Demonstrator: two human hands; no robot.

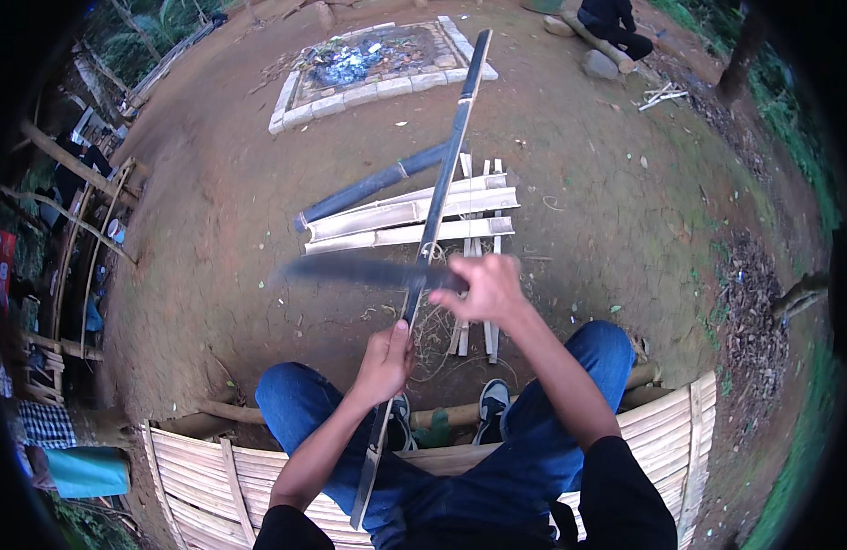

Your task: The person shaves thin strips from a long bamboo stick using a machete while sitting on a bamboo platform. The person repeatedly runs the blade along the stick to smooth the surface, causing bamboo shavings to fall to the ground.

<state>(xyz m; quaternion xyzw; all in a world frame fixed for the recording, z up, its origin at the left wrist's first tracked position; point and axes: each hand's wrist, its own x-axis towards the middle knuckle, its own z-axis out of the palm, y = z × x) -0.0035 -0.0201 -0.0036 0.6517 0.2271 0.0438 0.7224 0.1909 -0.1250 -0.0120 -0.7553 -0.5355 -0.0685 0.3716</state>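
My left hand [385,364] is closed around a long, dark bamboo strip [440,188]. The strip slants from beside my left thigh up toward the stone-edged fire pit. In my right hand [486,291] is the handle of a machete [359,270], its fingers wrapped round it. The machete's dark blade points left, smeared by motion, and crosses the strip just above my left hand. I cannot tell whether the edge touches the strip. Beyond the blade, pale split bamboo pieces [414,213] and a dark bamboo pole [368,186] lie on the ground.
Thin bamboo slats [490,339] lie under the split pieces. I sit on a bamboo-slat bench [203,477], knees apart. A brick-edged fire pit [350,96] holds ash ahead. A person [616,27] sits on a log [599,44] at far right. A pole railing [84,174] stands left.
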